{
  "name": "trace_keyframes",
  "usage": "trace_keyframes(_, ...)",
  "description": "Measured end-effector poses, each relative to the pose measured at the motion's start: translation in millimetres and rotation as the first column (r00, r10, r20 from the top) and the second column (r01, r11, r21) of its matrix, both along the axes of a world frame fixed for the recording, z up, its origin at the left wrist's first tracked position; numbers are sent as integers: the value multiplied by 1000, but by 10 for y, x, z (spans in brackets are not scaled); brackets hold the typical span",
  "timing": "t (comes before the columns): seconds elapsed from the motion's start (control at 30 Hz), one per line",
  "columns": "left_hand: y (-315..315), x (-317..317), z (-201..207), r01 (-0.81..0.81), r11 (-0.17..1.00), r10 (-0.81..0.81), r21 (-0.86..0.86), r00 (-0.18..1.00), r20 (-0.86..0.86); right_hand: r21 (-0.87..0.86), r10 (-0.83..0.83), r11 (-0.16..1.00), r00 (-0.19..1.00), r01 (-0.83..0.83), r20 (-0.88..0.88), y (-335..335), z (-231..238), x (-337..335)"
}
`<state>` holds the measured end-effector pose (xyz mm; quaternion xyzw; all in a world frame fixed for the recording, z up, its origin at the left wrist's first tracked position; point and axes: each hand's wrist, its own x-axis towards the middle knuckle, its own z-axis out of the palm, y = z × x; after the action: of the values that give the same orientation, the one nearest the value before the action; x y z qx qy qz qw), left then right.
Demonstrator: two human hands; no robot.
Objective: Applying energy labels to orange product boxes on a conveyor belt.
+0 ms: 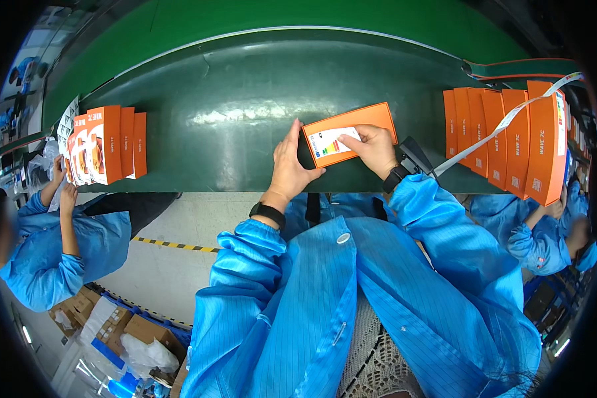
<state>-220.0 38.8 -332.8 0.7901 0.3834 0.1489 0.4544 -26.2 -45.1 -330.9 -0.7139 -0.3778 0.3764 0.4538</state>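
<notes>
A flat orange box [385,114] lies at a slant on the dark green bench in front of me. On its top face is a white energy label [331,147] with a coloured scale. My right hand [375,147] is closed at the label's right side, the thumb pressed on it and the fingers bent; whether the label is fully stuck down cannot be seen. My left hand [289,166] rests against the box's left corner, fingers stretched along the left edge and thumb spread toward the near edge. Both wrists wear black bands.
Fanned orange boxes [497,136] stand at the right, crossed by a long pale strip [487,137]. A dark flat piece [416,157] lies by my right wrist. More orange boxes [113,142] stand left, near a co-worker [60,245]. Another person [544,239] is at right.
</notes>
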Motion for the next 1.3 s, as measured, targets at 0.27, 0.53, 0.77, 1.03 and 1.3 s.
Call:
trace_keyframes(0.27,6,8,18,-7,995,2,-100,999,-48,-38,17,999,989,-12,150,20,123,5)
trace_keyframes(0.53,24,10,22,2,995,-7,-100,998,-57,-109,34,994,988,-17,151,30,94,14)
trace_keyframes(0.77,10,12,30,-8,995,2,-97,998,-67,-79,17,997,989,-5,147,27,104,-7)
trace_keyframes(1.03,3,7,6,-10,994,2,-109,997,-77,-150,44,989,987,-21,157,38,104,-5)
trace_keyframes(1.3,31,19,17,3,996,-10,-93,997,-71,-193,54,981,980,-17,189,104,213,8)
